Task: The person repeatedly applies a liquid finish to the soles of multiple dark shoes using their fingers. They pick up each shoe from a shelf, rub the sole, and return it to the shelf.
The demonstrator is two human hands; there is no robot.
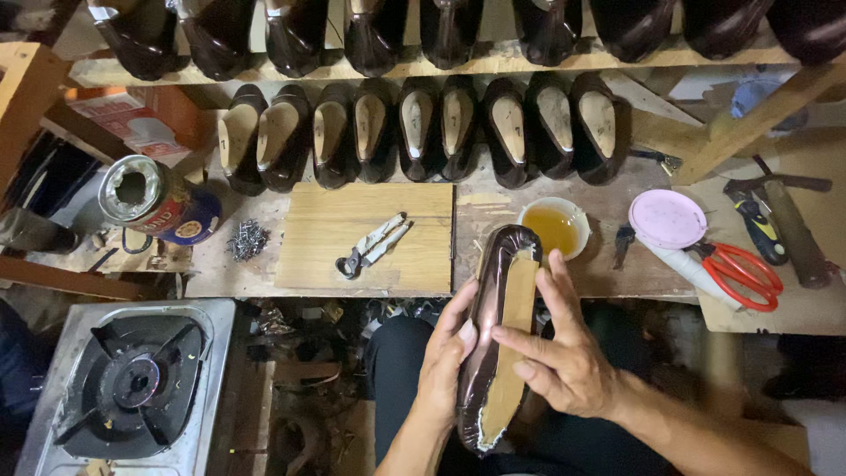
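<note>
A dark brown glossy shoe upper on a last (486,300), sole side up with a tan insole showing, lies over my lap. My left hand (443,357) grips its left side, fingers curled around the leather edge. My right hand (564,348) rests on the insole from the right, with its fingers spread and pressing the leather margin. The toe of the shoe points away from me, toward the bench edge.
A white bowl of amber glue (555,227) sits just beyond the shoe. Lasting pliers (372,246) lie on a wooden board (366,242), nails (248,240) and a tin can (157,203) to the left. Red scissors (742,271), pink lid (667,219), rows of lasted shoes (423,128), gas stove (132,383).
</note>
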